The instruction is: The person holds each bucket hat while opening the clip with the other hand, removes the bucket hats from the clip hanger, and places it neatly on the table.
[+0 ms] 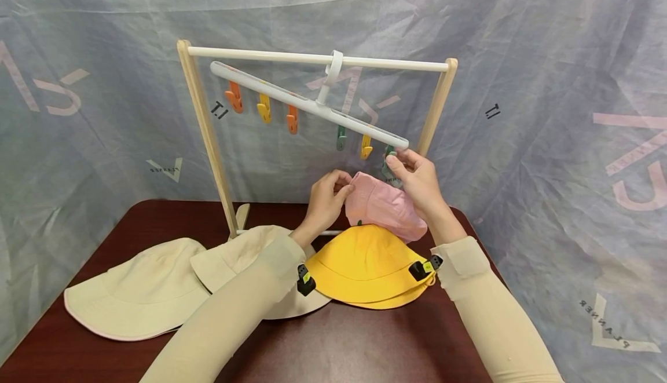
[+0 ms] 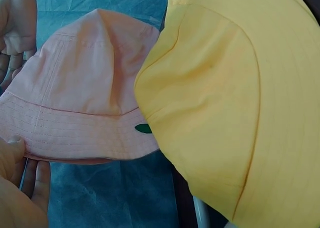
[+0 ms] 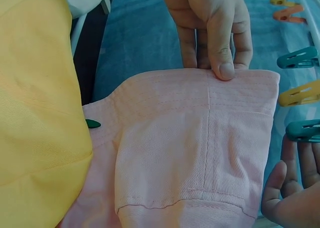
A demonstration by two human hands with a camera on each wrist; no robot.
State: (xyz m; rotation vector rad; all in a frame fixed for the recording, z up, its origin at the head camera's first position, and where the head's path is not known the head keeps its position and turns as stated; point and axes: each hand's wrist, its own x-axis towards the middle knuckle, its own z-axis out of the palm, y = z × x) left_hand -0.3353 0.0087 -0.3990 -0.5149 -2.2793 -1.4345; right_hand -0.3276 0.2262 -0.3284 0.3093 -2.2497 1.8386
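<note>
A pink bucket hat (image 1: pixel 385 206) with a small green leaf-shaped mark hangs from my left hand (image 1: pixel 325 197). Thumb and fingers of that hand pinch its brim, plainly seen in the right wrist view. My right hand (image 1: pixel 419 183) is up at the green clip (image 1: pixel 389 152) on the low right end of a white hanger (image 1: pixel 312 106). In the right wrist view its fingertips are close under the green clip (image 3: pixel 304 131), with the thumb apart; whether they touch is unclear. Below the pink hat lie yellow bucket hats (image 1: pixel 365 261), one over another.
The hanger hooks over the rail of a wooden-legged rack (image 1: pixel 260 54) and tilts down to the right. Along it hang more clips, including an orange clip (image 1: pixel 292 119) and a yellow clip (image 1: pixel 366 146). Cream hats (image 1: pixel 140 290) lie at left on the dark red table (image 1: pixel 333 348).
</note>
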